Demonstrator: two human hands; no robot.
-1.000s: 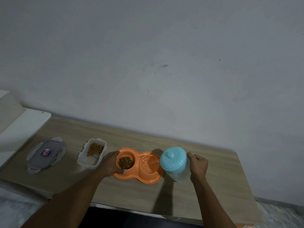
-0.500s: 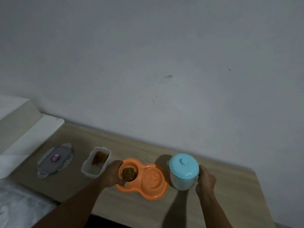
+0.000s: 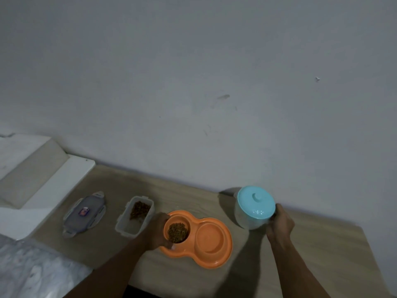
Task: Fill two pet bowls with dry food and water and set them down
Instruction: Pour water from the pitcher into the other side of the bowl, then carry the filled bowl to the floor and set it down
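An orange double pet bowl [image 3: 223, 251] lies on the wooden table [image 3: 322, 244]. Its left cup holds brown dry food [image 3: 177, 232]; its right cup [image 3: 209, 236] looks wet, though I cannot make out the water level. My left hand [image 3: 155, 232] grips the bowl's left edge. A clear water jug with a turquoise lid [image 3: 255, 205] stands upright on the table to the right of the bowl. My right hand [image 3: 279, 224] is closed on the jug's near right side.
An open clear food container [image 3: 135, 216] with some kibble sits left of the bowl. Its lid [image 3: 84, 212] lies further left. A white ledge [image 3: 53, 181] borders the table's left end. The wall runs close behind. A light mottled surface [image 3: 32, 269] fills the lower left.
The jug went from tilted over the bowl's right cup to upright on the table, further right. My left hand stayed on the bowl.
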